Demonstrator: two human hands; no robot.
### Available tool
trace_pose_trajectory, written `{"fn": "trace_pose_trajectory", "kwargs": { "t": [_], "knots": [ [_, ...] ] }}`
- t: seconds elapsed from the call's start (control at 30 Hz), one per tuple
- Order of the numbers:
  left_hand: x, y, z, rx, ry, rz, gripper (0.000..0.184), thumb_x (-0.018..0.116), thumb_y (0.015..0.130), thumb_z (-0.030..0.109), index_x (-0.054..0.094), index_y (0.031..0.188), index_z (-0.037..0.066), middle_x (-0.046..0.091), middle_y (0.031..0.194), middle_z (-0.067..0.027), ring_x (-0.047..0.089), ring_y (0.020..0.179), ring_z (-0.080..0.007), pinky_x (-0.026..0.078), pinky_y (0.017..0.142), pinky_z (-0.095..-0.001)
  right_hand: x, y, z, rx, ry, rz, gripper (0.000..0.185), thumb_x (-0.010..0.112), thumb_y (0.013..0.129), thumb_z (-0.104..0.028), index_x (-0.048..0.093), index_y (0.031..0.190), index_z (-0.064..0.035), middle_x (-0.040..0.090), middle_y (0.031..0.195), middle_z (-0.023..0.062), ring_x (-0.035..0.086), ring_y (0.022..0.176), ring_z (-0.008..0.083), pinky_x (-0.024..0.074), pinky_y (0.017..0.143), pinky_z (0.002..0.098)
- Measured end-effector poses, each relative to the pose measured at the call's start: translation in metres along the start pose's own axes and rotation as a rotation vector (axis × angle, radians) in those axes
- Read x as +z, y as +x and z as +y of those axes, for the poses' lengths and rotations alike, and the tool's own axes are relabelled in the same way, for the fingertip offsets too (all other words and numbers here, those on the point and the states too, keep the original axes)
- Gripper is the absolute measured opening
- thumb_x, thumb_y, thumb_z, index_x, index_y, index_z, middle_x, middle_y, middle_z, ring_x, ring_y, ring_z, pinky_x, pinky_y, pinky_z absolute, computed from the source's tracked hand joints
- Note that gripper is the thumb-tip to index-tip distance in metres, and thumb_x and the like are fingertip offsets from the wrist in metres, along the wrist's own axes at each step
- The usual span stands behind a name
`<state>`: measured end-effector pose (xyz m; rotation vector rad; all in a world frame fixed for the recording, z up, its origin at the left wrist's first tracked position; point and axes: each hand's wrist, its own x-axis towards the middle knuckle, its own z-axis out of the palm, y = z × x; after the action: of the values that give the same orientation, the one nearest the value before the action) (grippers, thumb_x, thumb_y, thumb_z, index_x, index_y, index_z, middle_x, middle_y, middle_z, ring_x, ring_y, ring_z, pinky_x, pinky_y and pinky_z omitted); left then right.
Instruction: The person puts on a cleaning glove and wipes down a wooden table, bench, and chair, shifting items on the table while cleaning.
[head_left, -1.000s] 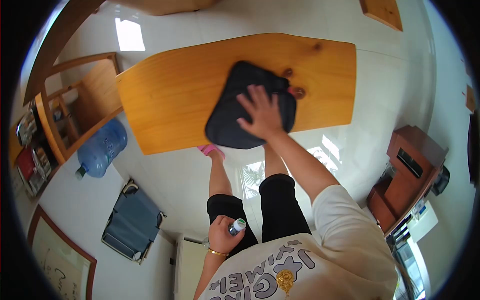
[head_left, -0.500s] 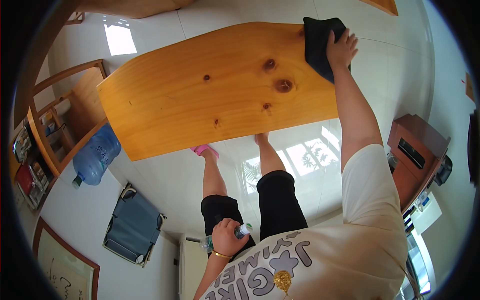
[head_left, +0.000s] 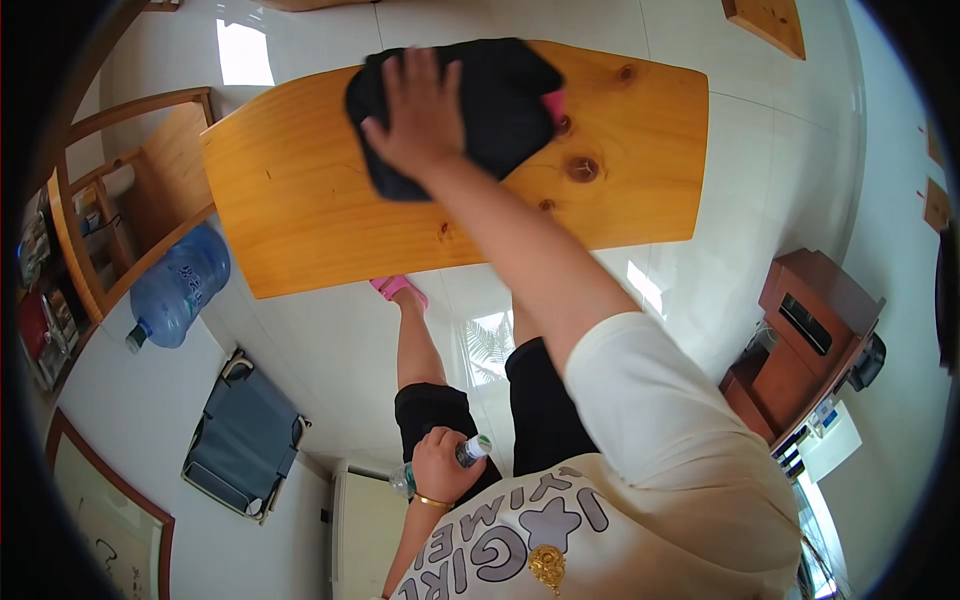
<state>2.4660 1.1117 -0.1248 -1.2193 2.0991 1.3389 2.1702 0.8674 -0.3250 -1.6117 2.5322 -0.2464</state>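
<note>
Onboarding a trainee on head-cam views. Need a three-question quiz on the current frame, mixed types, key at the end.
1. True or false: the right hand rests on the black cloth, which lies on the wooden tabletop.
2. What does the left hand hold?
3. What colour is the patch showing at the cloth's edge? A) green B) pink C) yellow

Key:
1. True
2. A capped bottle
3. B

Light (head_left: pixel 245 55) glares off the glossy tiled floor (head_left: pixel 770 160) here. A framed picture (head_left: pixel 105 520) (dark script (head_left: pixel 108 550) inside) hangs on the white wall (head_left: pixel 160 390).
</note>
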Motion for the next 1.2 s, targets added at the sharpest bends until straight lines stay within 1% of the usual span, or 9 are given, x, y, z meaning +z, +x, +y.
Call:
{"fn": "trace_pose_trajectory", "kwargs": {
  "t": [0.17, 0.37, 0.5, 0.63, 0.7, 0.8, 0.83, 0.97, 1.2],
  "knots": [
    [-0.005, -0.001, 0.006, -0.028, -0.004, 0.003, 0.031, 0.081, 0.059, 0.021, 0.062, 0.079, 0.006, 0.060, 0.081, -0.0093, 0.061, 0.075, -0.0306, 0.049, 0.066, -0.0407, 0.014, -0.069, -0.059, -0.273, 0.157, -0.066, 0.064, 0.047, 0.092, -0.044, 0.035, 0.146, -0.0098, 0.028, 0.153, 0.0158, 0.022, 0.143, 0.0313, 0.0126, 0.115, 0.0541],
    [-0.013, -0.005, 0.023, -0.009, 0.010, 0.004, 0.030, 0.082, 0.060, 0.021, 0.063, 0.078, 0.005, 0.060, 0.080, -0.0104, 0.061, 0.077, -0.0306, 0.050, 0.066, -0.0412, -0.003, -0.166, 0.005, -0.463, 0.495, -0.268, 0.068, 0.061, 0.084, -0.030, 0.036, 0.145, -0.0129, 0.031, 0.153, 0.0068, 0.027, 0.142, 0.0230, 0.0165, 0.116, 0.0447],
    [-0.019, -0.004, 0.027, -0.007, -0.036, 0.008, 0.028, 0.081, 0.062, 0.024, 0.064, 0.077, 0.006, 0.061, 0.079, -0.0100, 0.061, 0.076, -0.0309, 0.051, 0.066, -0.0406, -0.037, -0.217, 0.110, -0.087, 0.403, -0.400, 0.066, 0.066, 0.073, -0.019, 0.049, 0.137, -0.0180, 0.050, 0.138, 0.0054, 0.049, 0.123, 0.0299, 0.0456, 0.092, 0.0466],
    [-0.022, -0.012, 0.024, 0.004, -0.059, 0.067, 0.027, 0.081, 0.063, 0.025, 0.065, 0.076, 0.007, 0.061, 0.080, -0.0097, 0.062, 0.074, -0.0311, 0.051, 0.065, -0.0402, -0.056, -0.263, 0.241, 0.341, -0.064, -0.116, 0.067, 0.067, 0.078, -0.024, 0.045, 0.140, -0.0174, 0.035, 0.149, 0.0107, 0.027, 0.140, 0.0315, 0.0178, 0.113, 0.0532],
    [-0.020, -0.017, 0.022, 0.025, -0.040, 0.056, 0.028, 0.080, 0.064, 0.028, 0.065, 0.077, 0.008, 0.061, 0.079, -0.0096, 0.062, 0.073, -0.0310, 0.051, 0.065, -0.0404, -0.062, -0.272, 0.299, 0.468, -0.221, -0.099, 0.069, 0.059, 0.087, -0.028, 0.030, 0.149, -0.0160, 0.023, 0.156, 0.0111, 0.022, 0.143, 0.0315, 0.0191, 0.113, 0.0529],
    [-0.014, -0.028, 0.016, 0.026, -0.027, 0.033, 0.029, 0.077, 0.066, 0.030, 0.064, 0.079, 0.009, 0.059, 0.082, -0.0075, 0.061, 0.076, -0.0284, 0.049, 0.066, -0.0403, -0.039, -0.278, 0.362, 0.565, 0.028, 0.035, 0.059, 0.042, 0.098, -0.034, 0.023, 0.151, -0.0156, 0.016, 0.157, 0.0171, 0.017, 0.144, 0.0367, 0.0204, 0.112, 0.0559],
    [-0.014, -0.031, 0.014, 0.046, -0.020, 0.012, 0.029, 0.077, 0.066, 0.031, 0.064, 0.080, 0.009, 0.059, 0.083, -0.0074, 0.061, 0.078, -0.0279, 0.049, 0.066, -0.0400, -0.048, -0.262, 0.343, 0.728, -0.165, -0.102, 0.058, 0.035, 0.100, -0.038, 0.022, 0.151, -0.0143, 0.013, 0.157, 0.0184, 0.015, 0.144, 0.0365, 0.0186, 0.113, 0.0538],
    [-0.015, -0.048, 0.002, 0.053, -0.048, 0.059, 0.030, 0.078, 0.066, 0.032, 0.064, 0.079, 0.009, 0.058, 0.081, -0.0072, 0.061, 0.076, -0.0275, 0.049, 0.065, -0.0394, -0.008, -0.223, 0.278, 0.821, -0.191, 0.046, 0.059, 0.032, 0.101, -0.042, 0.023, 0.151, -0.0115, 0.013, 0.157, 0.0188, 0.016, 0.144, 0.0367, 0.0181, 0.113, 0.0549],
    [-0.030, -0.073, -0.023, -0.026, -0.108, 0.129, 0.029, 0.076, 0.067, 0.032, 0.063, 0.078, 0.008, 0.057, 0.080, -0.0083, 0.061, 0.076, -0.0281, 0.048, 0.064, -0.0401, -0.016, -0.186, 0.078, 0.352, -0.101, -0.178, 0.063, 0.048, 0.096, -0.031, 0.024, 0.151, -0.0130, 0.010, 0.157, 0.0230, 0.011, 0.145, 0.0388, 0.0133, 0.114, 0.0563]
  ]
}}
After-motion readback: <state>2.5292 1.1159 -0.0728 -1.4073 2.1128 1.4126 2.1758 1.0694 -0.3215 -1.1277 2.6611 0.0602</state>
